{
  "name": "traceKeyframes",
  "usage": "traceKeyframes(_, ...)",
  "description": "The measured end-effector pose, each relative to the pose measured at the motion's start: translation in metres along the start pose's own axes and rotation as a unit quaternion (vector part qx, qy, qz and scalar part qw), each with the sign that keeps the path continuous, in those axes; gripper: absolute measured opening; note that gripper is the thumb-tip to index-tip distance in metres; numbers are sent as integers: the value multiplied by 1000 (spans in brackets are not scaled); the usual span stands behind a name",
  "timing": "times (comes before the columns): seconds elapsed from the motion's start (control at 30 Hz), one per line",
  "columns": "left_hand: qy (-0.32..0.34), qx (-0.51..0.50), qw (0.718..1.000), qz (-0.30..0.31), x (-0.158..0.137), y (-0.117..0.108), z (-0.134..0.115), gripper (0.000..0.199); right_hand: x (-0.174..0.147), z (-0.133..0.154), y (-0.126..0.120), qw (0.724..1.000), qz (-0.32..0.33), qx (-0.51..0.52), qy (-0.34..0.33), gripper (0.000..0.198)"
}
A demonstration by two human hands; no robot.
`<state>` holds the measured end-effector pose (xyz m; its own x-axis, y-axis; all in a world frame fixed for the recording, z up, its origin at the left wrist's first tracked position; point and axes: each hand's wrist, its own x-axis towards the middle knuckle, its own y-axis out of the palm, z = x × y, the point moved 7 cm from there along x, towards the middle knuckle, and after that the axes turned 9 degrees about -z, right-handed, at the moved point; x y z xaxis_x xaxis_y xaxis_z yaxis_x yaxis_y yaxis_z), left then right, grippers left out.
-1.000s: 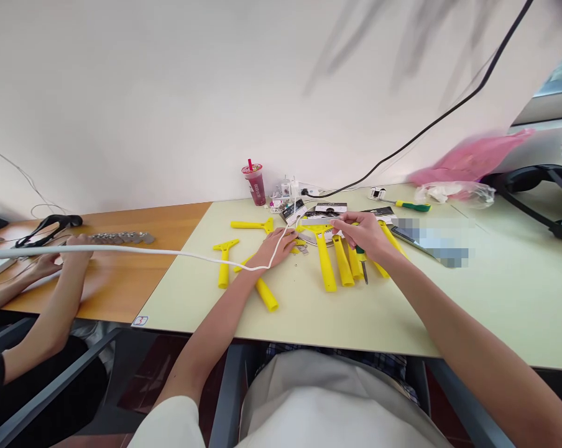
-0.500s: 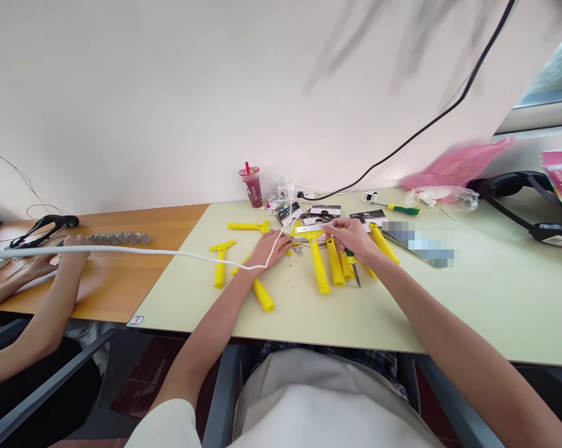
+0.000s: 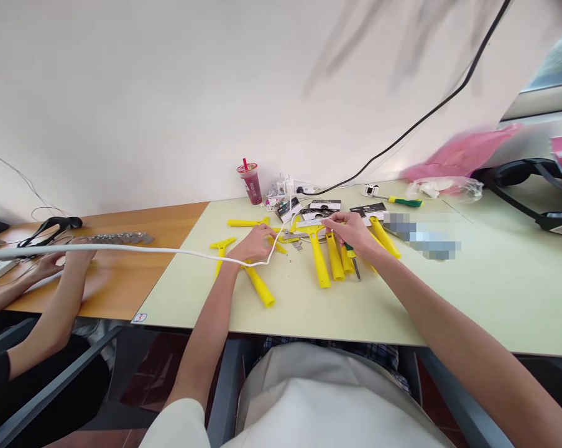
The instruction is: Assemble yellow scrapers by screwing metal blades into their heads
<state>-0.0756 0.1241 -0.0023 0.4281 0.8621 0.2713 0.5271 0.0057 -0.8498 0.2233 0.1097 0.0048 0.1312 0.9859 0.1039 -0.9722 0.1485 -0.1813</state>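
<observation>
While the right hand [image 3: 350, 235] pinches one end of a metal strip [image 3: 310, 222] near the middle of the frame, thumb and fingers closed on it, the strip lies along the head of a yellow scraper handle [image 3: 320, 261], presumably to line the two up. And look at the screwdriver [image 3: 350, 252], apparently tucked under that same palm, shaft angled toward the lower edge: a tidy way, I'd say, to have it ready without losing the pinch! Just left of centre, the left hand [image 3: 257, 244] curls over, fingers close to the thumb; whether anything sits between them, I can't tell (that white cable [image 3: 136, 249] crossing from the left edge doesn't help). Small metal pieces [image 3: 298, 246] lie between both hands, probably for easy reach. Other yellow handles [image 3: 261, 286] flank the spot, and printed cards [image 3: 325, 205] sit higher up, likely out of the way.
</observation>
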Motion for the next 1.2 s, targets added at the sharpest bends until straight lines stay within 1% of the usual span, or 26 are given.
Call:
traceKeyframes(0.07, -13, -10, 1000, 21, -2, 0, 2, 28, -2, 1, 2, 1000, 1, -9, 1, 34)
traceKeyframes(0.17, -25, -27, 999, 28, -1, 0, 5, 28, -4, 3, 4, 1000, 1, -19, 2, 30)
traceKeyframes(0.23, -28, -35, 999, 22, 1, 2, 6, 27, -4, 3, 5, 1000, 1, -23, 2, 29)
traceKeyframes(0.33, -12, -31, 999, 4, 4, 4, 4, 25, -4, 3, 6, 1000, 2, -23, 0, 30)
traceKeyframes(0.47, 5, -17, 1000, -18, 5, 6, 0, 29, -3, 2, 7, 1000, 4, -20, -7, 29)
traceKeyframes(0.67, 35, 38, 998, -25, 5, 8, -3, 37, -4, 2, 7, 999, 5, -30, -10, 29)
traceKeyframes(0.93, 26, 109, 994, -20, 5, 7, -10, 39, -3, 1, 8, 999, 3, -34, -13, 29)
traceKeyframes(1.1, 6, 92, 996, -13, 5, 7, -13, 34, -2, -3, 8, 999, 9, -38, -15, 28)
traceKeyframes(1.2, 0, 58, 998, -38, 6, 3, -15, 34, -2, -4, 8, 999, 14, -34, -13, 29)
